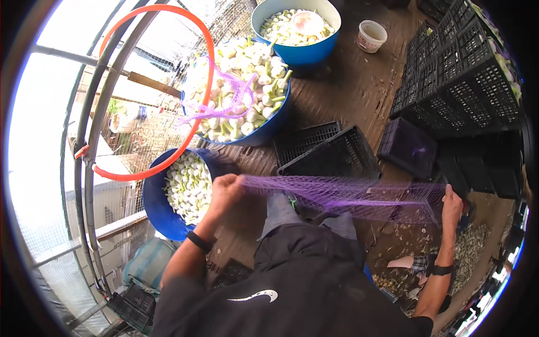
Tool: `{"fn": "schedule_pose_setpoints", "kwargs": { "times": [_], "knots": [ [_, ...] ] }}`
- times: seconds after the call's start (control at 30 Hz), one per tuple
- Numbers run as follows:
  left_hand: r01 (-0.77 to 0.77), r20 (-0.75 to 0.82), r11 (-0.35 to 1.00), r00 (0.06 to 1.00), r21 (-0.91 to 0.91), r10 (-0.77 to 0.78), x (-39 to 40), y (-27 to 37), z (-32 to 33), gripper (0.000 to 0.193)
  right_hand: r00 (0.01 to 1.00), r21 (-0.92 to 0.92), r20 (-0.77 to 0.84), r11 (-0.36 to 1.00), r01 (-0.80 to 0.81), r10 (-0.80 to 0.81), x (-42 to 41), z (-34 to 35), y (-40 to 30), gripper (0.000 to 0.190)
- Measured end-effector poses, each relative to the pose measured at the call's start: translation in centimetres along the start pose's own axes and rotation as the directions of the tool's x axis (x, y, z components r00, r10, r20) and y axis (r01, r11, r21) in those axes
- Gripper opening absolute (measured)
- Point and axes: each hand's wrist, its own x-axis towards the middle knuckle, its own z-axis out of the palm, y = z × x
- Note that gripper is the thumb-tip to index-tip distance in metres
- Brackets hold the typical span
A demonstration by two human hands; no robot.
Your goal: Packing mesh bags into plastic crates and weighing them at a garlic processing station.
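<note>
A purple mesh net bag (353, 200) is stretched out in front of my body, between both hands. My left hand (227, 189) grips one end, beside a blue tub of small garlic bulbs (189, 187). At the far right, my right hand (452, 204) grips the other end. Beyond the net stands a large blue tub heaped with garlic bulbs (257, 101), with strips of purple netting (236, 99) lying on top. An orange corrugated hose (210, 54) loops in front of that tub.
Black plastic crates (454, 80) are stacked at the right; more crates (337, 153) lie on the wooden floor. Another blue tub of garlic (294, 52) and a small white bucket (372, 36) stand at the back. Part of another person (419, 263) shows at lower right. Metal pipes run along the left.
</note>
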Motion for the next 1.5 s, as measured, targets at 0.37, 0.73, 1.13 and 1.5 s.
{"fn": "schedule_pose_setpoints", "kwargs": {
  "times": [0.37,0.73,1.13,1.5],
  "knots": [
    [0.002,-0.146,0.325,0.892,-0.946,-0.428,-0.1,-8.3,9.1,0.058,0.984,-0.014,0.162,0.996,0.085,-0.081,10.4,11.5,2.0,0.084],
    [0.130,-0.255,0.991,0.959,0.014,-0.122,-0.1,-24.5,8.1,0.046,0.965,-0.300,0.260,0.947,0.115,-0.035,18.3,23.3,-5.0,0.088],
    [0.533,0.006,0.630,0.766,-0.565,-0.643,17.9,-42.3,10.4,0.060,0.900,-0.395,0.435,0.895,0.207,-0.016,25.3,46.6,-20.4,0.104],
    [0.634,0.251,0.604,0.761,-0.483,-0.598,26.9,-33.8,17.3,0.065,0.758,-0.300,0.620,0.954,-0.007,0.201,14.8,50.5,4.3,0.086]
  ]
}}
